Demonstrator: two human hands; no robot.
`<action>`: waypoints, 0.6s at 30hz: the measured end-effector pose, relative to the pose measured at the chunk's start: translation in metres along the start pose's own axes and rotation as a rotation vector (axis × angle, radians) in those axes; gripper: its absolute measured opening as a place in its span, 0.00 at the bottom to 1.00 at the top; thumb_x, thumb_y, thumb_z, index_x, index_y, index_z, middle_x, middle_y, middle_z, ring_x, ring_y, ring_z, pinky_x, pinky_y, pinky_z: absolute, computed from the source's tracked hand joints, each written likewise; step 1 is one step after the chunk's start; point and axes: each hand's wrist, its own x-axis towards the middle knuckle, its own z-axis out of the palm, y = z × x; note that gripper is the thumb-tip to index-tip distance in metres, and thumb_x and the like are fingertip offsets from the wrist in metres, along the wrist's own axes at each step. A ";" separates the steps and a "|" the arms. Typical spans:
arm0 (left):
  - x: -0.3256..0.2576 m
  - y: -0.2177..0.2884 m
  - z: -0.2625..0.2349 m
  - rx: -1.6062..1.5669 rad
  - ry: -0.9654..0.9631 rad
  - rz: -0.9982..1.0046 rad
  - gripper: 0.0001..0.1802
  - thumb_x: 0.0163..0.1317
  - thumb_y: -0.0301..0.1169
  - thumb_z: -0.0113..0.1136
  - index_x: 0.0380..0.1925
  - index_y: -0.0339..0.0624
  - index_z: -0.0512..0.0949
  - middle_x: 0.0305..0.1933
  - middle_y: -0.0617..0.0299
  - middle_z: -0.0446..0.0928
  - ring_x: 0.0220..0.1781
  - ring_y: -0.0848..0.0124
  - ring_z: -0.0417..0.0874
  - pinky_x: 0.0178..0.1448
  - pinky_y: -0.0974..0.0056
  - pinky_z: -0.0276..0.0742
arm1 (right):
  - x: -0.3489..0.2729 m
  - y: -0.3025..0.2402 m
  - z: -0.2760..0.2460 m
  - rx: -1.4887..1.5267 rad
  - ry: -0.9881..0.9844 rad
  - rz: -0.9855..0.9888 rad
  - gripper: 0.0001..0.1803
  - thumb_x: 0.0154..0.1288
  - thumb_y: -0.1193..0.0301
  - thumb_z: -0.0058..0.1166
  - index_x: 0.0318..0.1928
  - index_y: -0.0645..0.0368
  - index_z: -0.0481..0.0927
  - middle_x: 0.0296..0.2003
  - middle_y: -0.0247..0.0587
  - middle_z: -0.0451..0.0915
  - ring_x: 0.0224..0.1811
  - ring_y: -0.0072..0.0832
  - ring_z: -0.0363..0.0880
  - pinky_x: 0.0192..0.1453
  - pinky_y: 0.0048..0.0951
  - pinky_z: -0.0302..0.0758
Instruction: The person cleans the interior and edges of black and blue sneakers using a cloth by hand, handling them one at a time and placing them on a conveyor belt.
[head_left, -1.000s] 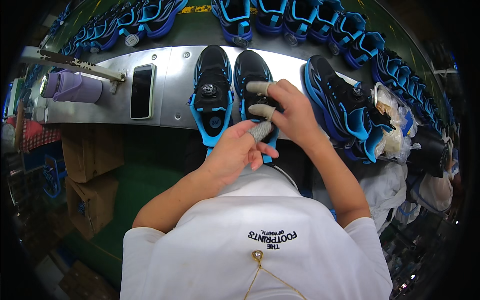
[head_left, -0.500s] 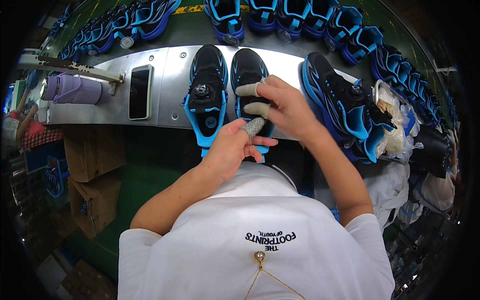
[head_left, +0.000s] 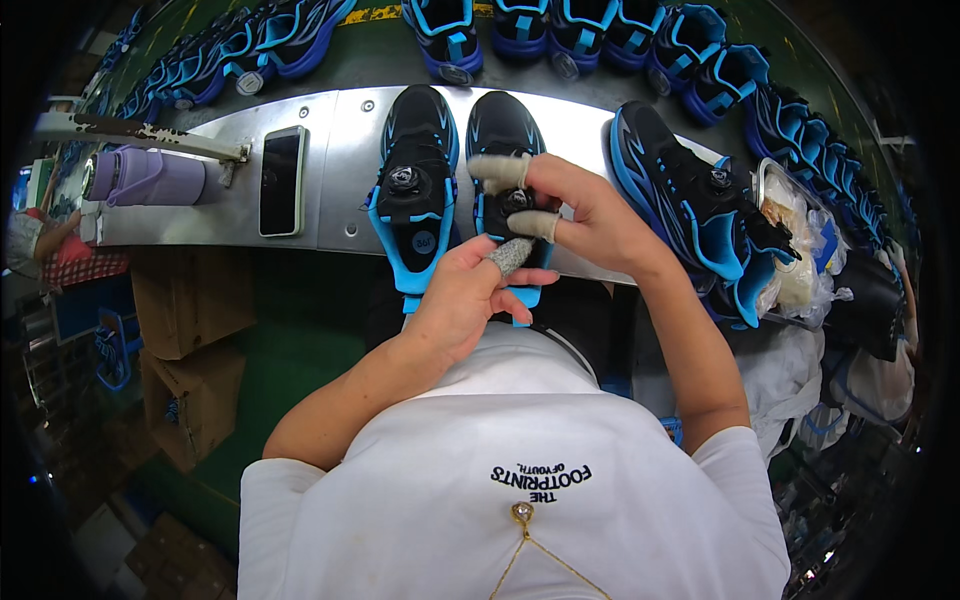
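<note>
Two black shoes with bright blue lining and dial closures stand side by side before me, toes pointing away. My left hand [head_left: 470, 290] is at the opening of the right-hand shoe [head_left: 499, 122], fingers curled about its collar and heel; a grey knitted sleeve covers one finger. Over the same shoe's dial [head_left: 517, 200] is my right hand [head_left: 580, 205], thumb and index finger in cream finger covers and spread apart on either side. That hand hides part of the shoe's upper. The left-hand shoe [head_left: 412, 150] stands untouched, its dial and insole showing.
More matching shoes [head_left: 690, 195] lie at the right beside a tray of plastic-wrapped items [head_left: 800, 250]. Rows of shoes [head_left: 575, 40] line the far side. On the metal bench [head_left: 345, 150] are a phone [head_left: 282, 182] and a lilac bottle [head_left: 155, 178]. A metal bar [head_left: 140, 132] crosses the left; cardboard boxes [head_left: 190, 310] stand below.
My right thumb and index finger have spread wider and shifted slightly right, so the shoe's dial now shows between them. My left hand stays at the shoe's opening.
</note>
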 end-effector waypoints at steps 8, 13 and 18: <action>0.001 0.000 0.002 0.004 0.031 0.008 0.15 0.72 0.25 0.42 0.55 0.30 0.70 0.55 0.49 0.76 0.57 0.57 0.83 0.30 0.66 0.84 | 0.003 -0.008 -0.003 -0.032 0.003 0.022 0.22 0.54 0.72 0.65 0.53 0.51 0.84 0.33 0.40 0.75 0.36 0.33 0.77 0.42 0.31 0.74; 0.001 0.000 0.000 0.004 0.025 -0.005 0.15 0.73 0.25 0.42 0.55 0.30 0.70 0.55 0.48 0.76 0.57 0.57 0.83 0.30 0.65 0.84 | -0.003 -0.006 0.006 -0.235 0.014 0.029 0.26 0.53 0.70 0.66 0.56 0.49 0.82 0.36 0.40 0.77 0.37 0.31 0.77 0.44 0.31 0.75; 0.001 -0.002 -0.001 -0.001 0.026 -0.007 0.15 0.72 0.25 0.43 0.55 0.30 0.70 0.54 0.48 0.77 0.57 0.57 0.82 0.30 0.65 0.84 | 0.001 -0.007 0.001 0.015 0.002 0.057 0.27 0.54 0.71 0.65 0.57 0.50 0.81 0.36 0.40 0.77 0.40 0.33 0.77 0.46 0.29 0.74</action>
